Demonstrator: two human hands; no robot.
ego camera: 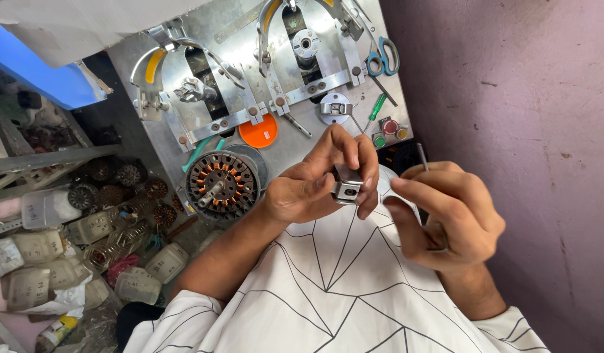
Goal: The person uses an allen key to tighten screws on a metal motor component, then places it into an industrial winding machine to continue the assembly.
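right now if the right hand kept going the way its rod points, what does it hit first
The right hand holds a thin metal rod pointing up and slightly left in the picture. Straight along that line, the first things are likely the round coloured buttons at the metal plate's edge, though depth is unclear.

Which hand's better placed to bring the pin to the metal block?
Right, probably. The right hand pinches the thin grey metal pin beside the small silver metal block, which sits in the grip of the left hand.

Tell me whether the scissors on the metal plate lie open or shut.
Shut, as far as shows: the scissors lie flat on the metal plate, teal handles side by side, blades together pointing down.
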